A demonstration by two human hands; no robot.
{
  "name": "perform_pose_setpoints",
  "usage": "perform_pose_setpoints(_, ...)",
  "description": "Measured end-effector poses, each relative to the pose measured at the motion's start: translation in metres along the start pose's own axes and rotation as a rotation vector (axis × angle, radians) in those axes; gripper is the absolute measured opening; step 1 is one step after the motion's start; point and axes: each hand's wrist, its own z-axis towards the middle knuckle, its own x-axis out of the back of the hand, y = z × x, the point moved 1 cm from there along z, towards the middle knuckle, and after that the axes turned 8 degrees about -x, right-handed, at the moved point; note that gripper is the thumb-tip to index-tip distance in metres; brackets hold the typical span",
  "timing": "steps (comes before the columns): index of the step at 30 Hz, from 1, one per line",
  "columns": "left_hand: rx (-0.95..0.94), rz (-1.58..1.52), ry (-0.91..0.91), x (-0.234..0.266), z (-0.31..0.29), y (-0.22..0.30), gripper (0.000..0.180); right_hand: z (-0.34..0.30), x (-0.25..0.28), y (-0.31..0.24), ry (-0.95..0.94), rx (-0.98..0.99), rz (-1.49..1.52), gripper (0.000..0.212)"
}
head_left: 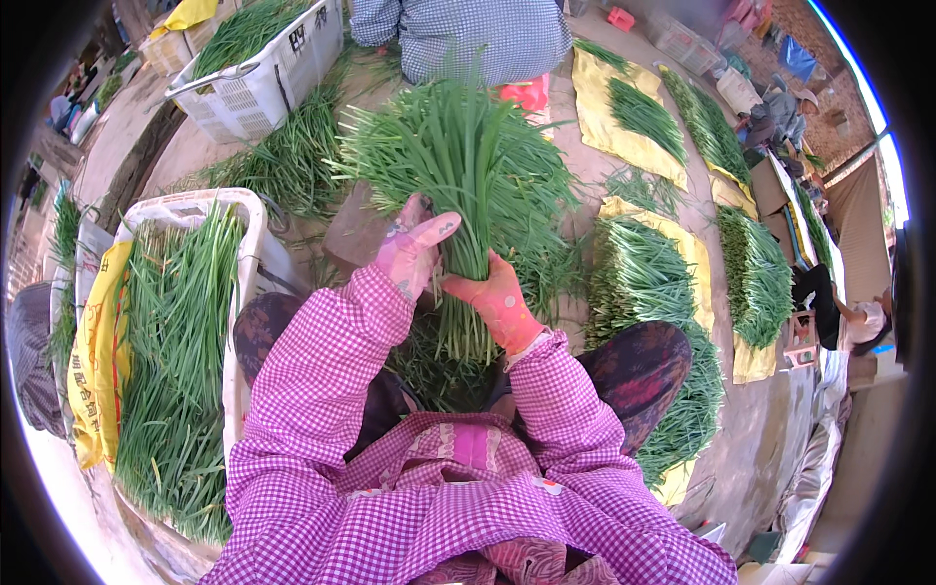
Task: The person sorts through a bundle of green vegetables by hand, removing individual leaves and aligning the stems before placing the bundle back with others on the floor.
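An upright bunch of garlic chives [468, 210] stands in front of me over my lap, its lower ends spreading below my hands. My right hand [505, 304], in an orange-pink glove, wraps round the lower stems with its thumb across the front. On the other side my left hand [409, 252], in a pale pink glove, closes on the bunch, thumb pointing right along its edge. The left fingers are partly hidden. Just beyond lies a big pile of loose chives [390, 146], behind the bunch.
A white crate [252, 229] packed with chives and a yellow sack [97, 361] stand at my left. Another crate [263, 97] is farther back. Bundled chives [643, 283] lie on yellow sheets [702, 263] at my right. A person in a checked top [483, 39] sits ahead.
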Motion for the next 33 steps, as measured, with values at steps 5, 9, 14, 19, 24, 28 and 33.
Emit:
perform_pose_setpoints(5, 0.045, 0.277, -0.192, -0.002, -0.001, 0.01, 0.075, -0.015, 0.018, -0.032, -0.08, -0.063, 0.28, 0.04)
perform_pose_setpoints(9, 0.304, 0.4, -0.207, -0.003, -0.013, 0.003, 0.073, -0.027, 0.024, -0.037, -0.198, -0.094, 0.412, 0.04)
perform_pose_setpoints(14, 0.194, 0.358, -0.674, -0.012, -0.002, 0.011, 0.081, -0.039, 0.01, -0.031, -0.646, -0.232, 0.382, 0.049)
perform_pose_setpoints(19, 0.353, 0.08, -0.764, -0.017, -0.008, -0.001, 0.076, -0.049, 0.008, -0.019, -0.748, -0.331, 0.456, 0.056)
perform_pose_setpoints(24, 0.402, 0.038, -0.616, -0.036, -0.028, -0.007, 0.053, -0.055, 0.025, -0.024, -0.333, 0.318, -0.72, 0.059)
perform_pose_setpoints(28, 0.389, 0.091, -0.421, -0.025, -0.027, -0.011, 0.045, -0.08, 0.036, -0.101, -0.348, -0.218, -1.419, 0.032)
perform_pose_setpoints(33, 0.421, 0.046, -0.39, -0.023, -0.023, -0.017, 0.045, -0.083, 0.065, -0.147, 0.103, 0.236, -0.993, 0.024)
